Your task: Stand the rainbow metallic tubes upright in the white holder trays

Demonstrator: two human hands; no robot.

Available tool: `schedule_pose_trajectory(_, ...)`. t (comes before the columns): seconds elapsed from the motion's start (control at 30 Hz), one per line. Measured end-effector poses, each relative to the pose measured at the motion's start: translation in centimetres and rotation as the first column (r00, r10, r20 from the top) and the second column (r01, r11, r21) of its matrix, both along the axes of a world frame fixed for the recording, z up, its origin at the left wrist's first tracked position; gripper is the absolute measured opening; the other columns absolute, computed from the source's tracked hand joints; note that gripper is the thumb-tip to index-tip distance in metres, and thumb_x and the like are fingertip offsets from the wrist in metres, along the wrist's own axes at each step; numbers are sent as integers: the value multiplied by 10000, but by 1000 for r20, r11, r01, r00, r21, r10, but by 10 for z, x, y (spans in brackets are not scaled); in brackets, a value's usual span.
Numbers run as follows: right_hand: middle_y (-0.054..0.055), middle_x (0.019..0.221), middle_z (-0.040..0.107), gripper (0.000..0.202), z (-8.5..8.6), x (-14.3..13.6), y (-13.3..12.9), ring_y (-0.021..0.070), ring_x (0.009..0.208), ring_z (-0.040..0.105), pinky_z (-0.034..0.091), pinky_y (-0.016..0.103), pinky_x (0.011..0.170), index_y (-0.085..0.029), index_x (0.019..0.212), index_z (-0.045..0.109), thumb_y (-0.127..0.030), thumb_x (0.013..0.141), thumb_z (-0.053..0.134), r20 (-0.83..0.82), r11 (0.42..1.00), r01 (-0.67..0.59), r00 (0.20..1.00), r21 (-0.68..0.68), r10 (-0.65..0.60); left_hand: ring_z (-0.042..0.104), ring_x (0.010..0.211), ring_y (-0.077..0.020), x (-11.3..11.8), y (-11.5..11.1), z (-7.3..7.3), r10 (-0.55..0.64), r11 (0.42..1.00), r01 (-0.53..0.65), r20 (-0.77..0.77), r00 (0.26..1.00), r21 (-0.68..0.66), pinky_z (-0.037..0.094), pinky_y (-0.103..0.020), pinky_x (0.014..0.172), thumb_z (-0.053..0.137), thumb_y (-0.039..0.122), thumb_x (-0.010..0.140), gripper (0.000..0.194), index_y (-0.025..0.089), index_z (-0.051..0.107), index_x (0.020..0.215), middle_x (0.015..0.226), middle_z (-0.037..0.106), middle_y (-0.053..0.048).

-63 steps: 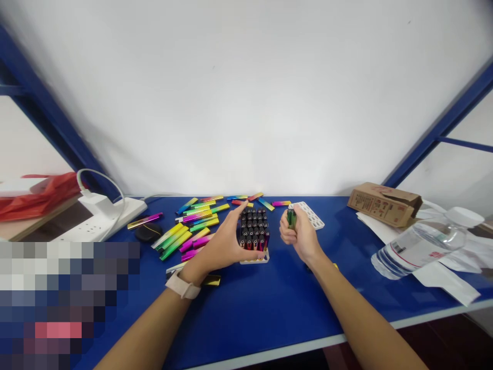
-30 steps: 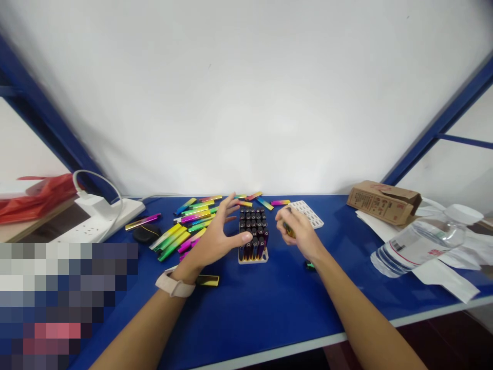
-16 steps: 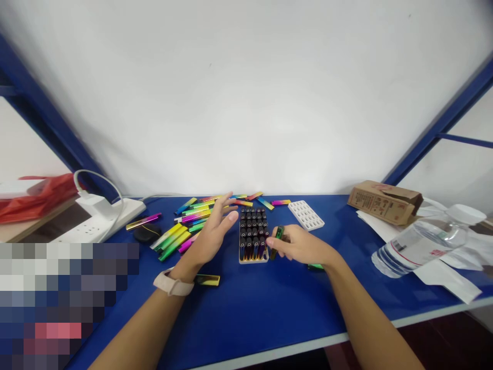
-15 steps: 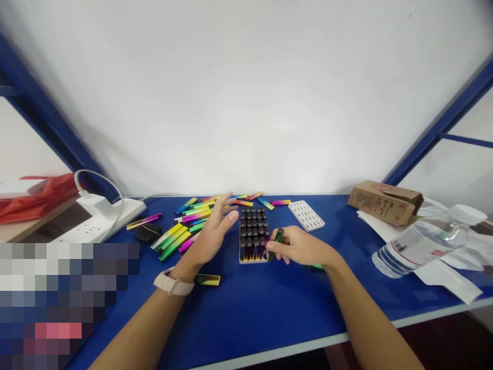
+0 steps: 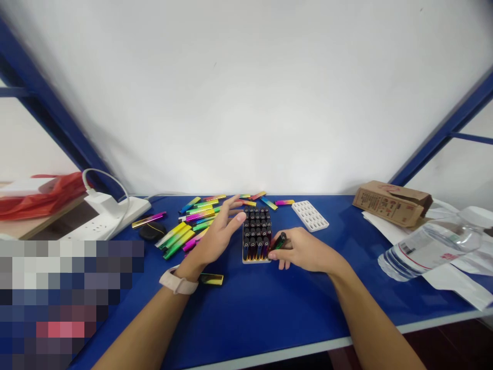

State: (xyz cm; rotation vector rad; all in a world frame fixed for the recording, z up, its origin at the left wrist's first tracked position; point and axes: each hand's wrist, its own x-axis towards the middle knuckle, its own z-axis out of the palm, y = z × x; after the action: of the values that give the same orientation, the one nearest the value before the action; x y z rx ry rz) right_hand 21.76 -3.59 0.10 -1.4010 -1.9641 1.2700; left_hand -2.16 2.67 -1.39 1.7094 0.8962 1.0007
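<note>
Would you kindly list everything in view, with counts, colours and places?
Filled tray: one, white, mid-table
Upright pieces: about twenty, black-ended, in the filled tray
Held piece: one, green and black, beside the filled tray
Loose pieces: many, multicoloured, mostly left and behind
Holed tray: one, white, back right
Rounded object: one, black, left
Power strip: one, white, left, with charger and cable
Bag: one, red, far left
Board: one, wooden, under the bag
Carton: one, brown, right
Bottle: one, clear, right
Papers: several, white, right
Table: one, blue, across the middle
Frame bars: several, blue, both sides
Wall: one, white, behind
Wristband: one, pale pink, left wrist
Left hand: one, open, left of the filled tray
Right hand: one, gripping the held piece
</note>
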Motion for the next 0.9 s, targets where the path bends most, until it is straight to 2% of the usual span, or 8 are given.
schedule_pose_trajectory(0.17,35,679,716,212,-2,-6,-2,181,566,671,472,261,517,-187,843,649,-389,909,639,79,994,27,996,108,-36,462,1375,-294,2,-4,-1,-26,999,27,-48,999,29,362,-526,1163,488,542,981,590,287,351,1495,1485,474,-107)
schedule_pose_trajectory(0.3,20,577,653,293,-4,-8,-3,164,494,601,409,268,499,-195,717,613,-387,937,593,169,988,-2,985,154,-24,400,1431,-307,4,-6,-5,-29,997,38,-126,992,65,351,-522,1181,519,531,971,590,328,353,1500,1529,450,-66)
schedule_pose_trajectory(0.37,16,576,639,282,-5,-8,-4,158,483,570,373,269,491,-202,716,594,-370,942,585,204,987,-17,979,158,-15,383,1444,-316,5,-7,-6,-30,997,41,-146,989,70,352,-521,1183,530,531,966,603,339,346,1508,1553,428,-53)
schedule_pose_trajectory(0.5,11,644,640,173,-5,-9,-3,155,519,545,315,269,499,-218,797,598,-343,905,648,260,986,-25,965,165,-19,377,1451,-306,6,-8,-4,-38,996,51,-167,985,73,349,-509,1191,550,523,960,627,326,338,1516,1558,424,-58)
schedule_pose_trajectory(0.6,18,656,621,275,-7,-8,-1,170,560,537,288,277,506,-220,728,586,-427,823,739,363,985,-35,931,171,-30,396,1439,-314,3,-8,-2,-62,994,76,-180,982,76,352,-522,1187,602,502,936,680,324,323,1530,1557,424,-73)
schedule_pose_trajectory(0.67,21,676,615,319,-10,-6,2,186,603,545,285,277,514,-224,742,596,-481,761,784,397,979,-41,917,198,-42,409,1429,-344,-1,-8,-1,-94,992,109,-194,977,66,370,-553,1167,681,493,882,789,331,291,1549,1567,407,-93)
schedule_pose_trajectory(0.8,25,750,634,381,-13,0,4,203,651,561,298,274,518,-233,880,609,-520,717,800,385,976,8,918,220,-94,355,1449,-420,-9,-6,-2,-174,973,211,-311,934,91,348,-618,1161,903,489,605,1252,342,153,1597,1619,300,-134)
schedule_pose_trajectory(0.9,29,788,655,381,-12,7,6,214,709,585,349,276,541,-230,932,597,-501,738,780,378,980,-8,923,198,-69,303,1474,-429,-12,-4,-6,-159,960,235,-394,905,152,300,-623,1186,933,496,528,1368,337,107,1607,1638,251,-134)
